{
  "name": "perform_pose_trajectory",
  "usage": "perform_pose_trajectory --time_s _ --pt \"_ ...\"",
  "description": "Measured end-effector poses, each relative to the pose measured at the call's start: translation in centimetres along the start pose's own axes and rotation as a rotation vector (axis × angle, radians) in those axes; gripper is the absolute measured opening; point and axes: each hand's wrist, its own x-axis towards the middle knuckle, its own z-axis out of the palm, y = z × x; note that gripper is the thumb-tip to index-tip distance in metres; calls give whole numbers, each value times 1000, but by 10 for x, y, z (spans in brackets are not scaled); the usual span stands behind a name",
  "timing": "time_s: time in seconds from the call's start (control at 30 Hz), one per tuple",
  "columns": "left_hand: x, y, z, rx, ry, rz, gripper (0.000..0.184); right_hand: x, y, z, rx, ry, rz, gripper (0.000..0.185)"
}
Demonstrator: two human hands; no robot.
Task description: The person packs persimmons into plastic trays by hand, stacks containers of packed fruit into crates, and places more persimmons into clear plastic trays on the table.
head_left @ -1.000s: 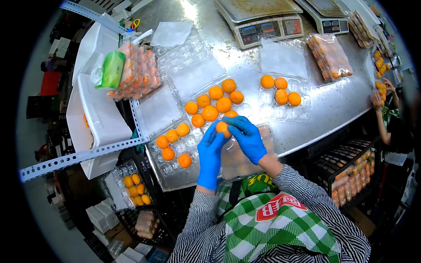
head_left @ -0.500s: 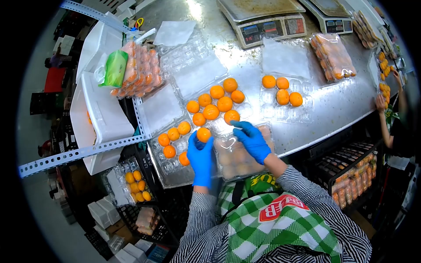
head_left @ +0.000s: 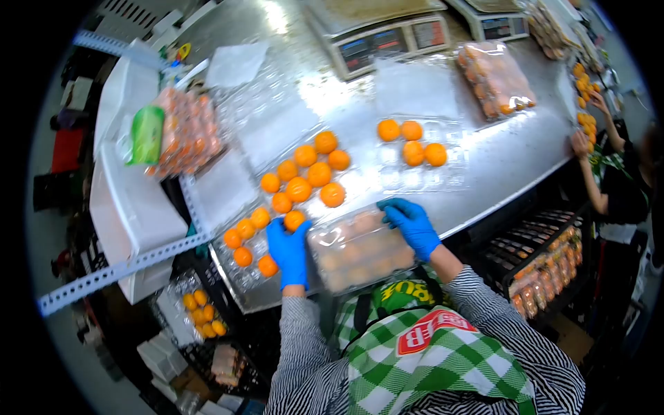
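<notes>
My left hand [head_left: 288, 250], in a blue glove, has its fingers around an orange [head_left: 294, 220] at the near edge of a clear tray holding several oranges [head_left: 299, 189]. My right hand [head_left: 413, 225], also gloved in blue, is at the right end of a closed clear pack of fruit [head_left: 360, 250], its fingers loosely bent with nothing between them. Left of my left hand, another clear tray [head_left: 250, 277] bears several oranges. Farther right lies a tray [head_left: 453, 173] with several oranges at its left and middle.
Two scales [head_left: 387, 45] stand at the back of the metal table [head_left: 498, 155]. A wrapped pack [head_left: 496, 79] lies at the right, and stacked packs [head_left: 187, 131] at the left. A co-worker's hands [head_left: 579, 144] are at the far right. Crates [head_left: 546, 259] stand below.
My hands have come apart. The left has moved left and down with the orange, while the right has drawn back to the right over the closed pack. The whole view has shifted.
</notes>
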Motion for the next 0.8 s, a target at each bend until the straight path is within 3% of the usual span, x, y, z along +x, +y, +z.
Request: perform_pose_trajectory --time_s 0.23,0.3,0.53,0.63,0.77,0.8 --pt "-12 2 12 2 102 -47 54 9 -20 -39 -170 228 -176 21" --pt "-12 6 14 14 91 -61 66 23 -31 -55 -251 343 -274 20" --pt "-12 11 17 170 127 -116 77 102 -70 -83 -997 502 -510 43" --pt "-15 30 10 173 95 -153 74 121 -84 -59 -1282 364 -640 45" --pt "-17 10 3 221 78 -159 61 152 -73 -49 -1604 200 -472 43" --pt "-20 5 -1 158 81 -193 56 158 -70 -52 -1589 197 -512 41"
